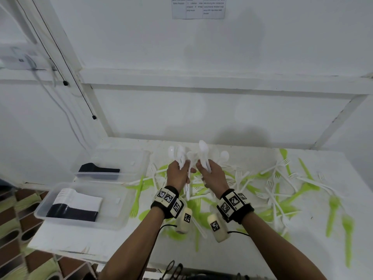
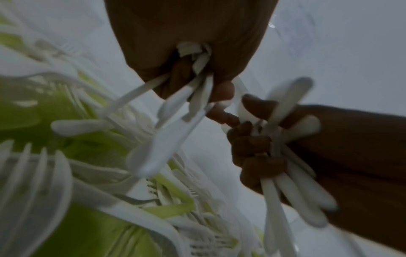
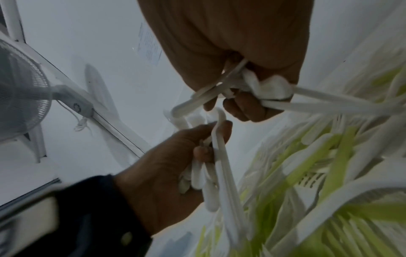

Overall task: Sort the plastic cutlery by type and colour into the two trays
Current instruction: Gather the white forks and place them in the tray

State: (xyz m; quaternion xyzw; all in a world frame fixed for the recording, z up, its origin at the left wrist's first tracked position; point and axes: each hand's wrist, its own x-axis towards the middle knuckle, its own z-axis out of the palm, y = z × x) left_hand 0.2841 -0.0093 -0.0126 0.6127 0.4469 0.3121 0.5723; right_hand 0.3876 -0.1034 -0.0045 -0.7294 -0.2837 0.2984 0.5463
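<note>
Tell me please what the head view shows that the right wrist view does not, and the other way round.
Only the head view shows the two clear trays at the table's left edge, with black and white pieces already inside, and the paper notice high on the wall. Only the right wrist view shows a white fan. Both show the left hand and the right hand, each holding a bunch of white spoons, above green and white forks.

You hold a bunch of white spoons [image 1: 178, 158] bowls-up in your left hand [image 1: 177, 174] and another bunch [image 1: 204, 156] in your right hand [image 1: 213, 175]. Green and white forks [image 1: 282, 190] lie scattered on the worktop [image 1: 232, 257]. Two clear trays [image 1: 84, 205] sit left, holding black and white stacks.
</note>
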